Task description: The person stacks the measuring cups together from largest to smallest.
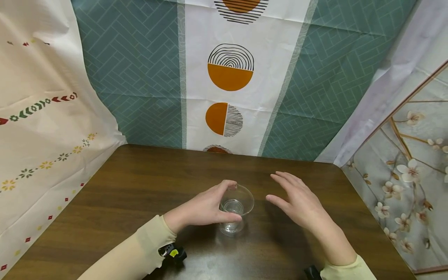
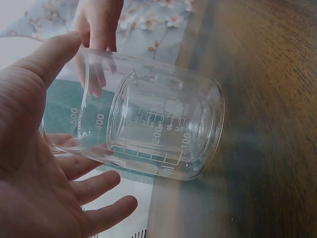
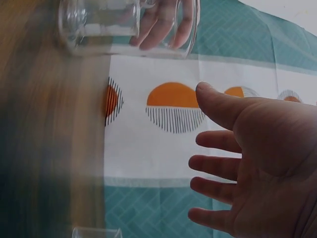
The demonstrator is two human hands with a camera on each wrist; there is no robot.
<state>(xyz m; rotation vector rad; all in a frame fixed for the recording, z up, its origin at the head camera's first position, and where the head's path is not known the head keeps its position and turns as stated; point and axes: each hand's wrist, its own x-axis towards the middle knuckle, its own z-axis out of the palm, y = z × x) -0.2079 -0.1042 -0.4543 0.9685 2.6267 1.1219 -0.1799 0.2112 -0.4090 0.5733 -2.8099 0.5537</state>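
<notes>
A clear glass beaker point(image 1: 246, 201) with white graduations up to 500 stands upright at the middle of the table. Nested inside it is a smaller graduated beaker point(image 2: 130, 106), seen best in the left wrist view. My left hand point(image 1: 206, 204) holds the large beaker near its rim, thumb on the near side and fingers round the far side. Some of those fingers stretch out past the glass in the left wrist view. To the right of the beakers, my right hand point(image 1: 301, 202) is raised, holding nothing, its palm facing them and its fingers spread.
Both beakers are on a dark brown wooden table point(image 1: 150, 175). A teal and white cloth with orange circles point(image 1: 147, 77) hangs behind it. Patterned cloths border the left point(image 1: 38, 116) and right point(image 1: 409, 202) sides. A small clear glass edge point(image 3: 96, 232) shows low in the right wrist view.
</notes>
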